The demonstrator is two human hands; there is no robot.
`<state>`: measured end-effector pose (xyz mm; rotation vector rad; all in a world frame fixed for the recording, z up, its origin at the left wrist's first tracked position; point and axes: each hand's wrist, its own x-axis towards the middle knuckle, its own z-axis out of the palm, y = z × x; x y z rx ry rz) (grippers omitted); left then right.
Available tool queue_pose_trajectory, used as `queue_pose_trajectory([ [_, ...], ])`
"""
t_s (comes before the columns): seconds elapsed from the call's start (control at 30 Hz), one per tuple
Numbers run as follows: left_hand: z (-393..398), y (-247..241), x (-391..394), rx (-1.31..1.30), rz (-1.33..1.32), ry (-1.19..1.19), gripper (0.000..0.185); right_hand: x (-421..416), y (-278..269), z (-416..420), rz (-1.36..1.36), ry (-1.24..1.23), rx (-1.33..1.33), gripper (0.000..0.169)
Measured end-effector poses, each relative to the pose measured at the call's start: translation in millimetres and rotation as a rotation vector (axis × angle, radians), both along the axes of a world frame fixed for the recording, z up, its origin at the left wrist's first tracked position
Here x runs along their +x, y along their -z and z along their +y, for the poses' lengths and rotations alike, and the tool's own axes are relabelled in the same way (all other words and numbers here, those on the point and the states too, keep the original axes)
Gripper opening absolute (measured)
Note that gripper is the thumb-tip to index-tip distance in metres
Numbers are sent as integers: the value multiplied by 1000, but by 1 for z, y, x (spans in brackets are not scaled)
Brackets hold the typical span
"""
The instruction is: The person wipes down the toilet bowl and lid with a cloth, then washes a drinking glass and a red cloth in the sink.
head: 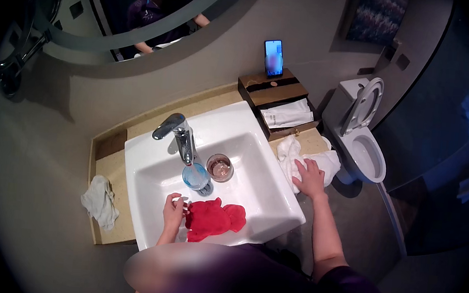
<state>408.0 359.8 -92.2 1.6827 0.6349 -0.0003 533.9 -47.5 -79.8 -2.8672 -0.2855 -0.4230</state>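
A crumpled red cloth [211,220] lies in the white washbasin [265,178], at its near side. My left hand [174,210] is at the cloth's left edge with fingers bent; whether it grips the cloth is not clear. My right hand [310,179] rests on a white towel [290,155] at the counter's right, fingers spread. Under the chrome faucet [182,142] stands a blue-tinted glass [195,176], with water running into it. A clear glass [219,168] sits beside it in the basin.
A grey-white cloth [102,202] lies on the left counter. Behind the basin's right side, a brown box [271,85] holds white packets [289,113], with a lit phone [273,58] upright on it. A toilet [363,151] with raised lid stands at right; a mirror hangs above.
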Motion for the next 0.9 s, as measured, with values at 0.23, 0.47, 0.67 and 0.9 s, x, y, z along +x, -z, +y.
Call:
queue_pose_trajectory([
  [0.23, -42, -38, -5, -116, -159, 25, 18, 31, -5, -11, 211, 148, 165, 19],
  [0.47, -75, -51, -12, -102, -170, 110, 19, 59, -49, -11, -231, -12, 521, 27],
  [0.67, -114, -55, 9, -188, -209, 247, 18, 49, 22, 0, 68, 37, 3, 40],
  [0.9, -120, -46, -14, -217, -227, 361, 23, 3, 12, -17, 633, -65, 934, 42],
])
